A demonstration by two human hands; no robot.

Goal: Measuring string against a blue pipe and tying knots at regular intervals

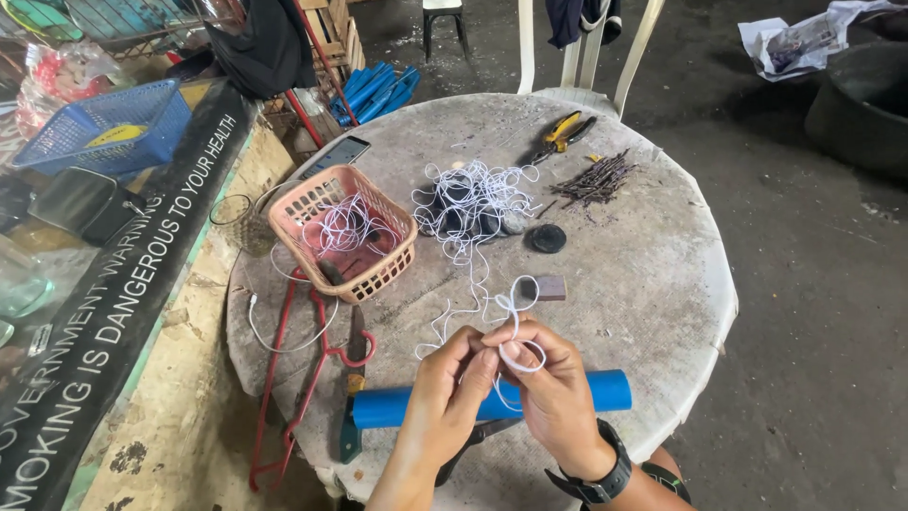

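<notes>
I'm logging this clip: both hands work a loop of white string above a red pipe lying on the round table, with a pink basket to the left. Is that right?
Not quite: the pipe is blue, not red, as the head view shows. The rest holds: the left hand and right hand work a loop of white string above it on the round table, with the pink basket to the left.
</notes>
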